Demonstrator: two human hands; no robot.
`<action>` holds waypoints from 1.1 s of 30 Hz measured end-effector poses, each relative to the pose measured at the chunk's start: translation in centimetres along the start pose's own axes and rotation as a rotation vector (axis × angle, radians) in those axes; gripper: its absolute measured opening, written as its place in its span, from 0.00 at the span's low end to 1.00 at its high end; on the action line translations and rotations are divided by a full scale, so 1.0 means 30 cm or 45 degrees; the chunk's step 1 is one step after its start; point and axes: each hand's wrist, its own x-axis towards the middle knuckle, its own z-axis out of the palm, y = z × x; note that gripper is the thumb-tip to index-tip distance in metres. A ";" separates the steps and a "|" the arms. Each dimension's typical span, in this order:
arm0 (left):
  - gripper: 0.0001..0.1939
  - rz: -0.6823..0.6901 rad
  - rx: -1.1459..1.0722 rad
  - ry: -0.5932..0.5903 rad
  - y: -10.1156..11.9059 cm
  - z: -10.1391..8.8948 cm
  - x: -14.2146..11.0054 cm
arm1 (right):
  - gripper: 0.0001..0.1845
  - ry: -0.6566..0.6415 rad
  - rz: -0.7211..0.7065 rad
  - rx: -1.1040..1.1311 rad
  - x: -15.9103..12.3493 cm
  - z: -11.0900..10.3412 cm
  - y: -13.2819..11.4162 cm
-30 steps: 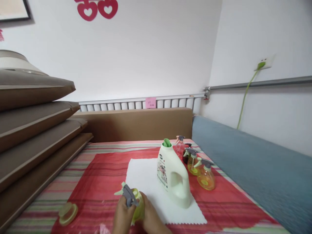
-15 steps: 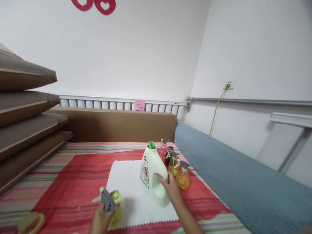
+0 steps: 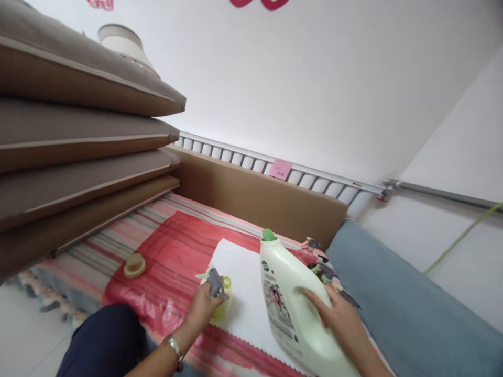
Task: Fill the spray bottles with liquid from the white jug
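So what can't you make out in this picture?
All in the head view:
Jug: base cut off by the lower edge.
Spray bottles: partly hidden behind the jug and right hand.
Pink note: writing too small to read.
Yellow-green bottle: partly hidden by the left hand and sprayer head.

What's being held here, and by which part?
The right grip holds the pale green jug by its handle. The left grip has the gray spray head, its exact hold hidden; whether it also holds the yellow bottle can't be told.
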 end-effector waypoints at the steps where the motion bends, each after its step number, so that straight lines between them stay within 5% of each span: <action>1: 0.23 -0.002 -0.003 -0.001 -0.006 0.001 0.000 | 0.28 -0.073 -0.039 -0.044 -0.007 -0.028 -0.005; 6: 0.21 0.002 0.021 -0.018 -0.014 -0.004 -0.004 | 0.24 -0.281 -0.251 -0.229 -0.041 -0.108 -0.046; 13: 0.14 0.041 0.121 -0.059 0.014 -0.011 -0.016 | 0.16 -0.483 -0.454 -0.455 -0.059 -0.097 -0.097; 33: 0.08 -0.072 0.388 -0.035 0.045 0.010 -0.036 | 0.15 -0.504 -0.613 -0.841 -0.002 -0.151 -0.284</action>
